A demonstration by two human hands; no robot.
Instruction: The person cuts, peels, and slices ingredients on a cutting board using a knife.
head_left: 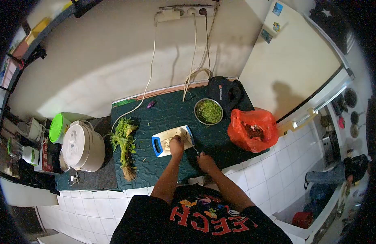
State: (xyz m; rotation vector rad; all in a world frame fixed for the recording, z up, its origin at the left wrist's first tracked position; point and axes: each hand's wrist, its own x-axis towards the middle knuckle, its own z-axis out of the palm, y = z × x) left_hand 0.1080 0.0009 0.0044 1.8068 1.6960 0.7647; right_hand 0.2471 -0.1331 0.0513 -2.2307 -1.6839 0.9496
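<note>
Fridge [291,53]: pale door, past the right end of the tabletop. Tabletop [167,110]: dark green wrinkled cover, back edge near the wall. Rice cooker [76,146]: white, lid down, left of the work area. Red plastic bag [238,137]: mouth open, dark reddish-brown contents, front right corner. Black bag [220,91]: back right, near the wall. Leafy greens [125,144]: one bunch lying left of the board, roots toward the person. Cutting board [163,151]: white with blue ends, mid-tabletop, in front of the person. Metal bowl [195,115]: behind and right of the board, holds chopped greens [210,112]. Left hand [177,146]: bunched over the board, against the pale pieces; can't tell if it's pinching any, fingertips hidden. Right hand [206,162]: closed around the knife handle, just off the board's near right corner. Knife [196,150]: angled up-left to the board; blade barely readable. Purple vegetable [151,104]: by itself, toward the back. Pale pieces [167,144]: on the board, beside and under the left hand.
</note>
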